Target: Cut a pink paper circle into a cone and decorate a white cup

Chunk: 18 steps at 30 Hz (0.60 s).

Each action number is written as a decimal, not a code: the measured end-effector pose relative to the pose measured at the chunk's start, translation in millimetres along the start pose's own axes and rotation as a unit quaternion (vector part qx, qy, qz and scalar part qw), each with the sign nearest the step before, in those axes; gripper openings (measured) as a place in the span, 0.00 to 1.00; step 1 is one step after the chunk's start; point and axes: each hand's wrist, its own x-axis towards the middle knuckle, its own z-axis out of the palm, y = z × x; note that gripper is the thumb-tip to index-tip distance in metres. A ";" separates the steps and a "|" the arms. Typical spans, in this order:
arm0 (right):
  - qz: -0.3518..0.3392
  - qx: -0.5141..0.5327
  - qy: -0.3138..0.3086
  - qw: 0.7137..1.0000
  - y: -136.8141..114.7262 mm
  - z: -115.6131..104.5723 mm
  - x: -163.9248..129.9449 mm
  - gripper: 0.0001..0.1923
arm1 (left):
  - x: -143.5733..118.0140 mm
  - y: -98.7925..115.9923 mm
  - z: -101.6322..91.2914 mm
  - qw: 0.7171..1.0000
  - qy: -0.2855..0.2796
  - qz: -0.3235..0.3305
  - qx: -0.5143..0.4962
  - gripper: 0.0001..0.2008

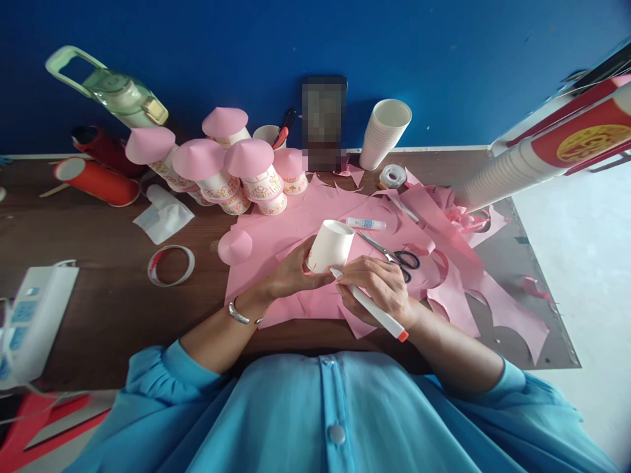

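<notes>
My left hand holds a white paper cup tilted on its side above the pink paper sheets. My right hand grips a white marker with an orange end, its tip touching the cup's lower side. A silver bracelet sits on my left wrist. Scissors lie just beyond my right hand, and a small glue tube lies behind the cup. A loose pink paper cone rests to the left of the cup.
Several cups topped with pink cones stand at the back, beside a stack of white cups, a tape roll and a phone. A tape ring, tissue, red tubes, a green bottle and a power strip lie left. Pink scraps spread right.
</notes>
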 end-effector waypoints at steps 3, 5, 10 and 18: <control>-0.002 -0.005 0.002 1.000 0.0 -0.3 0.9 0.13 | 0.3 -1.1 -0.3 1.000 0.005 0.008 0.009 0.31; 0.001 -0.008 0.000 1.000 -0.2 -0.9 1.1 0.13 | 0.3 -1.1 -0.4 1.000 0.004 0.007 0.004 0.29; 0.010 -0.003 -0.002 1.000 -1.3 -2.7 1.5 0.14 | -0.7 2.1 -0.3 1.000 -0.002 -0.002 0.001 0.26; 0.014 -0.017 -0.007 1.000 -2.8 -3.5 2.8 0.12 | -1.2 5.8 -0.4 1.000 -0.004 -0.009 0.013 0.26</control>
